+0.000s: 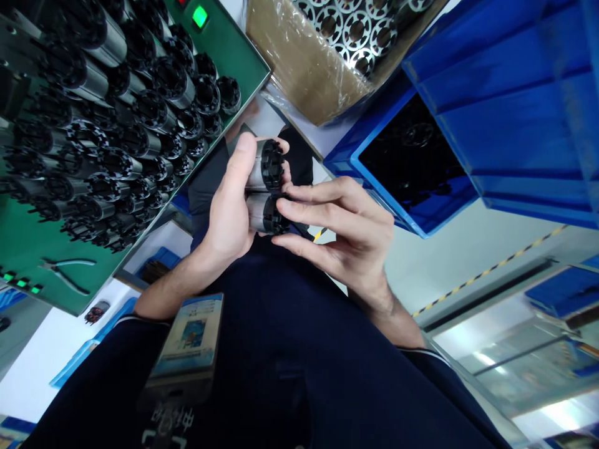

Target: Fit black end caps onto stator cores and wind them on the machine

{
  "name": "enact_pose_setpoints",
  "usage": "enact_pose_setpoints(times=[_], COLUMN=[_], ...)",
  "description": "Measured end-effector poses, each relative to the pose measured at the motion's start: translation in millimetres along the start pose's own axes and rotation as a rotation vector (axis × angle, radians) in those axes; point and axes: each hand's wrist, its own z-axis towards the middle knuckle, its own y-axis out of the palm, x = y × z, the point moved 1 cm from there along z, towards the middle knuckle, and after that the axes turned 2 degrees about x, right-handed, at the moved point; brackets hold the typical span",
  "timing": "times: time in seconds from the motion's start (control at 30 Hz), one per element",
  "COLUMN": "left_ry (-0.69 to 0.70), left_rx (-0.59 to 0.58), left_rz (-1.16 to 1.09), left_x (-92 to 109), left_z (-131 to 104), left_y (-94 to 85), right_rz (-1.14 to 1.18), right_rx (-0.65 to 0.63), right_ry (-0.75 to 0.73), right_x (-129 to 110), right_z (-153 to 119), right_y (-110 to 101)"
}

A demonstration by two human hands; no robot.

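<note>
Two motor stator cores lie side by side in my left hand point(229, 209), its thumb and fingers wrapped round their silver metal sides. The upper stator core point(265, 165) shows its black plastic toothed end, facing right. Below it, the lower stator core point(262, 213) has the same black end. My right hand point(349, 234) has its thumb and fingertips on that lower black end, gripping it from the right. The fingertips partly cover it, so I cannot tell whether a separate part is between them.
At left, a green machine top point(56, 249) bears many stator cores point(140, 137) and pliers point(68, 271). A cardboard box point(309, 81) of bare metal cores point(356, 30) stands at the top. A blue bin point(365, 162) with dark parts is at right, beside a larger blue crate point(515, 112).
</note>
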Motion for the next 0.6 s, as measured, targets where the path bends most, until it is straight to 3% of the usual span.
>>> enact_pose_setpoints(times=[0.3, 0.5, 0.6], left_ry=[0.102, 0.157, 0.081], left_rx=[-0.008, 0.088, 0.106], left_rz=[-0.031, 0.084, 0.038], left_x=[-6, -2, 3], left_z=[-1, -9, -6], left_y=[-2.4, 7.5, 11.6], right_rz=[-0.002, -0.022, -0.031], right_rx=[-0.060, -0.145, -0.141], right_ry=[0.019, -0.047, -0.055], right_x=[-10, -13, -9], right_z=[9, 15, 16], right_y=[-7, -17, -9])
